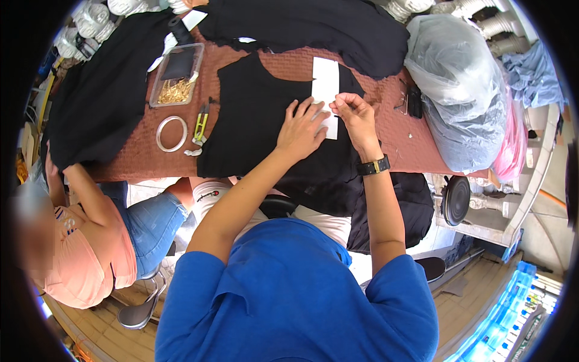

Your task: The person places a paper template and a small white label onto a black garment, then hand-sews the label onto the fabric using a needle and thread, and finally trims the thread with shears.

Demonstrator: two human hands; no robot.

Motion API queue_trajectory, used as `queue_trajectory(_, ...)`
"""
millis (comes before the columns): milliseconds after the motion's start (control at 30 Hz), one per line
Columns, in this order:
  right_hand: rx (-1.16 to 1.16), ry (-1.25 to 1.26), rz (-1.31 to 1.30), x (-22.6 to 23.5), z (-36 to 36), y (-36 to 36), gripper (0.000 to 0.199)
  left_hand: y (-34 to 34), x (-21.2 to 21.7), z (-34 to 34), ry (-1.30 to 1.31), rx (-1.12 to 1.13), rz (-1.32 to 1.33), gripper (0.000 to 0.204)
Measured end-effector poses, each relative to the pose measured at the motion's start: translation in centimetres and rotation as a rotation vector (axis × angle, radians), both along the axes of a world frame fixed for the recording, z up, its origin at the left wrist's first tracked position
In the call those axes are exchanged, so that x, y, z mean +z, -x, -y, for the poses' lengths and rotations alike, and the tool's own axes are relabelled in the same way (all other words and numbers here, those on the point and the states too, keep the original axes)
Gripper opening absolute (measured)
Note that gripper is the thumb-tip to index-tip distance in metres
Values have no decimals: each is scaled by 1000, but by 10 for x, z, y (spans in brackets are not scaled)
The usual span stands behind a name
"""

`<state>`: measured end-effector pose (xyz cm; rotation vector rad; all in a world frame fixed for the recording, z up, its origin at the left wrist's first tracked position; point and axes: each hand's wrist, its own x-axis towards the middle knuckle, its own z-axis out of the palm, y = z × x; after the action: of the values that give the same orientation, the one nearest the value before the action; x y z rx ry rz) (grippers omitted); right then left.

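Observation:
A black cut garment piece (pixel 244 114) lies flat on the brown cloth-covered table (pixel 129 154) in front of me. On its right part rests a narrow white card strip (pixel 325 75). My left hand (pixel 300 134) lies on the garment with fingers spread, their tips at the strip's left side. Close by, my right hand (pixel 357 123) is raised over the strip's right edge, thumb and forefinger pinched together. Whatever sits in that pinch is too small to make out. A dark watch is on my right wrist.
Left of the garment are a clear box (pixel 155 99) of small golden pieces, yellow thread snips (pixel 200 123) and a pale ring (pixel 170 134). More black fabric (pixel 307 33) lies beyond. A plastic-wrapped bundle (pixel 461 90) stands right. A person (pixel 90 235) at left handles black cloth.

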<state>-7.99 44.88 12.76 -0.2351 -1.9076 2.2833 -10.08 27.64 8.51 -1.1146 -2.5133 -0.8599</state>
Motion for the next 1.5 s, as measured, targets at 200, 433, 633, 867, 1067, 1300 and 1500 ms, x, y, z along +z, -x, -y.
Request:
queue_trajectory(200,-63,102,77,-9,-19,-22,19,-1,2,-2,24,3,-18,35)
queue_trajectory(433,-32,65,10,-29,-24,-24,17,0,6,-3,74,-8,-6,34)
queue_trajectory(633,5,1,9,-16,-17,-30,13,-1,3,-4,72,-2,-41,34)
queue_trajectory(867,-8,-52,-30,-21,-20,-30,13,-1,4,-5,80,-5,-17,35)
queue_trajectory(1067,-9,-49,-40,-22,-20,-28,12,0,4,-4,83,-9,-16,35)
queue_trajectory(1300,-79,-515,67,-20,-22,-27,10,0,3,-3,104,-13,-7,35)
queue_trajectory(1500,-166,-838,-105,-36,-20,-20,10,0,2,-4,128,-22,-18,36)
